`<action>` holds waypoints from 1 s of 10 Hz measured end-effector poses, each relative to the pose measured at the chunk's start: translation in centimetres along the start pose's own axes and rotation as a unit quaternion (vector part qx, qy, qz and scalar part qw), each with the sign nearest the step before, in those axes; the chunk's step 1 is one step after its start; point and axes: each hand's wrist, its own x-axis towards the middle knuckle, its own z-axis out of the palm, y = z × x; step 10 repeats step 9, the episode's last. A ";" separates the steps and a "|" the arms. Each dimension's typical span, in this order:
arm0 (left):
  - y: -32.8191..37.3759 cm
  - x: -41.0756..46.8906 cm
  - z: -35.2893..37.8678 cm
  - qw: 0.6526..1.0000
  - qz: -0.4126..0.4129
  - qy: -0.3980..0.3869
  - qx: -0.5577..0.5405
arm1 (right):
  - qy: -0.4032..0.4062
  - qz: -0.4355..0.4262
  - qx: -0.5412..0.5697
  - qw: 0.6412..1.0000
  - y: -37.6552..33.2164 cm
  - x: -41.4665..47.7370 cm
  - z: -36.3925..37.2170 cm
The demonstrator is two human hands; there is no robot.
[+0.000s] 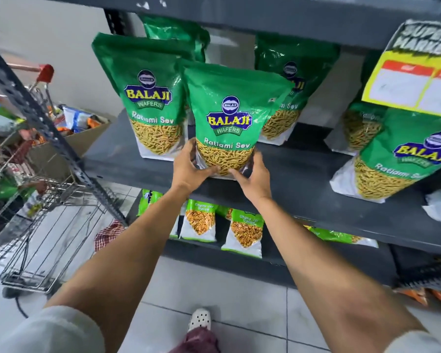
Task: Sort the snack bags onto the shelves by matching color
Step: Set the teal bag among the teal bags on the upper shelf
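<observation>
Head view. I see the left hand [189, 167] and the right hand [255, 174] clasping the base of a green Ratlami Sev bag [231, 118], one on each lower corner, the bag standing upright on the dark shelf [303, 179] near frame centre. At 10 o'clock of it stands a second matching bag [148, 98], just beside; at 2 o'clock a third [290, 98], behind; at 4 o'clock a fourth [402, 161], tilted. At 6 o'clock, on the lower shelf, smaller green-and-white packets [243, 233]. At 9 o'clock a wire trolley [43, 220] holds mixed bags. At 2 o'clock hangs a yellow sign [415, 70]
</observation>
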 end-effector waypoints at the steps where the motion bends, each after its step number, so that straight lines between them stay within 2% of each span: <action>1: 1.9 0.2 2.0 1.000 0.024 -0.004 -0.012 | 0.020 0.005 -0.006 1.000 0.3 0.5 -2.5; 3: 6.2 -0.1 7.4 0.996 0.060 -0.044 -0.046 | 0.073 0.026 -0.018 0.997 2.2 0.9 -8.6; 6: 5.0 -1.3 9.5 0.997 0.040 -0.072 -0.013 | 0.065 0.066 -0.056 0.994 4.6 -0.6 -9.0; 8: 6.6 -3.0 8.5 0.984 0.069 -0.111 0.121 | 0.072 0.104 -0.063 0.990 2.6 -1.0 -9.9; 9: 8.4 -4.2 6.9 0.971 0.125 -0.071 0.189 | 0.103 0.136 -0.017 0.985 0.5 -1.9 -11.5; 10: 8.4 -4.2 6.9 0.971 0.125 -0.071 0.189 | 0.103 0.136 -0.017 0.985 0.5 -1.9 -11.5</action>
